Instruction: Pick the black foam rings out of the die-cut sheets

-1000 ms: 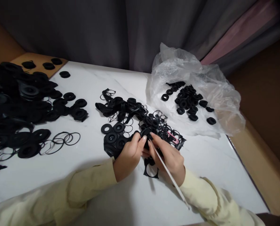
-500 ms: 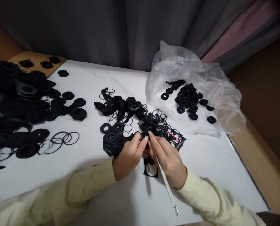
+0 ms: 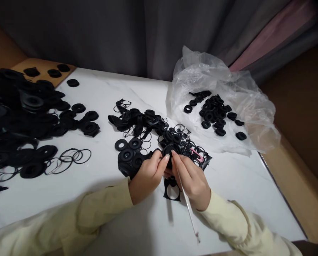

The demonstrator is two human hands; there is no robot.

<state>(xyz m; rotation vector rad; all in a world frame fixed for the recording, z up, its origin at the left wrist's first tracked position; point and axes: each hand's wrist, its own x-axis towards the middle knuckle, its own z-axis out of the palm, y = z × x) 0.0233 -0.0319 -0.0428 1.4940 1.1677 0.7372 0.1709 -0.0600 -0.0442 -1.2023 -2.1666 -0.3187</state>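
We hold a round black rubber-like piece [image 3: 168, 148] over the near edge of the central heap on the white marbled bench [image 3: 100, 85]. Left hand [image 3: 147, 175]: fingers pinch the piece at its near-left side. Right hand [image 3: 193, 179]: fingers are pressed together, gripping a slim white stick [image 3: 188, 208], their tips against the piece; the stick slopes back toward us. We see a flat pink item [image 3: 197, 155] just beyond the right hand, in the central heap of black rings and scraps [image 3: 140, 119]. Farther right, small black rings [image 3: 214, 110] lie on a crumpled translucent plastic bag [image 3: 244, 103].
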